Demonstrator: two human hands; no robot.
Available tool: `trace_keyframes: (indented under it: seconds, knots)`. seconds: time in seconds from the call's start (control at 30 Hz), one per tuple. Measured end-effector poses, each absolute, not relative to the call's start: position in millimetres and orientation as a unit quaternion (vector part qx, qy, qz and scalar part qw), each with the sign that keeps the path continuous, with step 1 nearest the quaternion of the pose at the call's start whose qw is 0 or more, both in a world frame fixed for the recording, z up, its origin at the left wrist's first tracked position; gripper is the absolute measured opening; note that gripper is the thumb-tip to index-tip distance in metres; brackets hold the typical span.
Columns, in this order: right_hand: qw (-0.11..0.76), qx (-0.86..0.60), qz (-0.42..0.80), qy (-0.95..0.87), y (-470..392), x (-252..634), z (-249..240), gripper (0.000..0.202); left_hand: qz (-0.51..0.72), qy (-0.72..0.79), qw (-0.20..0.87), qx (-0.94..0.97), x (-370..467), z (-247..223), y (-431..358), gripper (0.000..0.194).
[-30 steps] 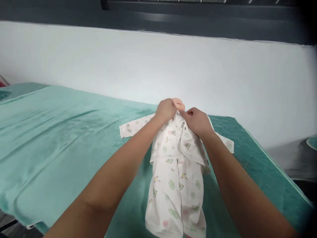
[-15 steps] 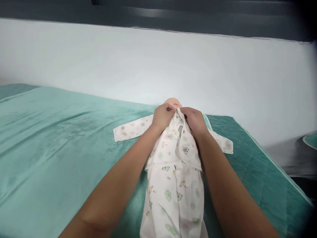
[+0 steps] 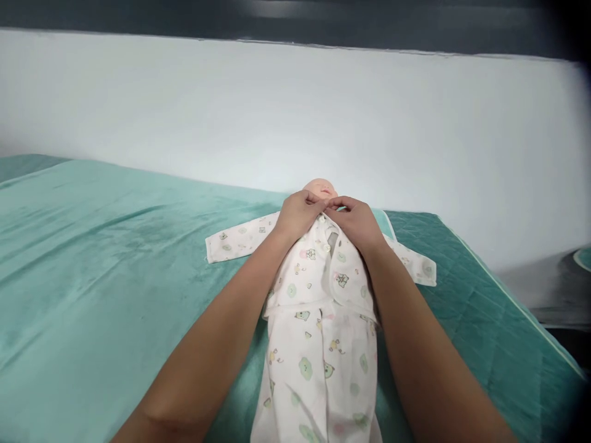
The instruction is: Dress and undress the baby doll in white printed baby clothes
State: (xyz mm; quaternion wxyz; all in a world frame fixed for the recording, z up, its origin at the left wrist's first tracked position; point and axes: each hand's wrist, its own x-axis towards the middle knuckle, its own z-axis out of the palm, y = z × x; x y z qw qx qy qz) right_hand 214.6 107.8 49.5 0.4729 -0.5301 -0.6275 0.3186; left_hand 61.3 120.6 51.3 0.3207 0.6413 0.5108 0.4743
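A baby doll (image 3: 319, 186) lies on its back, dressed in a white printed baby jacket (image 3: 295, 277) and matching pants (image 3: 305, 363). My left hand (image 3: 300, 214) pinches the jacket at the collar, just below the doll's chin. From the other side, my right hand (image 3: 353, 220) pinches the collar too, and the fingertips of both hands meet there. Below them the jacket front hangs partly open, with a small button (image 3: 327, 248) visible on one edge. My fingers hide the top of the collar. The doll's sleeves (image 3: 240, 239) stretch out to both sides.
A light green sheet (image 3: 115, 277) covers the bed, with a darker quilted teal cover (image 3: 480, 320) showing on the right. Behind the doll stands a white wall (image 3: 277, 111) under a dark band (image 3: 277, 18). The bed's edge runs down the right side.
My fingertips have come together at the collar, and the right jacket edge that was lifted now lies flatter against the chest. The view has shifted slightly.
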Motion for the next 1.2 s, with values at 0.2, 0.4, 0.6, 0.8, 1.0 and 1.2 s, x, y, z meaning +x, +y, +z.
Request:
trace_keyframes:
  seconds: [0.2,0.4,0.6,0.8,1.0,1.2]
  knots:
    - [0.438,-0.544,0.277,-0.660,108.2,210.0,52.4,0.027,0.479,0.507,0.336,0.633,62.1,46.8,121.9,0.015]
    - [0.423,-0.556,0.313,-0.644,106.0,209.5,50.9,0.033,0.497,0.477,0.396,0.607,60.8,40.2,122.4,0.023]
    - [0.436,-0.542,0.320,-0.643,102.3,211.8,44.9,0.035,0.504,0.464,0.447,0.575,60.3,46.7,111.7,0.022]
    - [0.462,-0.558,0.236,-0.648,91.1,210.4,40.7,0.020,0.470,0.498,0.287,0.669,60.2,45.5,107.8,0.020]
    - [0.493,-0.545,0.140,-0.663,62.6,214.6,44.8,0.018,0.472,0.509,0.174,0.699,56.8,45.2,90.8,0.026]
    - [0.456,-0.573,0.170,-0.660,31.9,210.7,52.3,0.027,0.440,0.495,0.225,0.715,52.2,61.6,61.0,0.011]
